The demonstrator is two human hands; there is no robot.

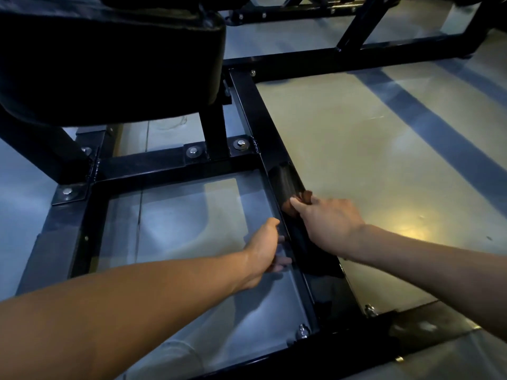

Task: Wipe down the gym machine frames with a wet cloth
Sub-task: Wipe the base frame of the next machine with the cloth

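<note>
Head view: a dark cloth (307, 250) lies draped along the black floor-level frame rail (255, 113) of the gym machine. The right hand (329, 223) presses down on the cloth, fingers curled over its far end (colour hard to tell in dim light). The left hand (264, 245) grasps the rail's inner edge just beside the cloth. A padded seat (109, 64) sits upper left.
</note>
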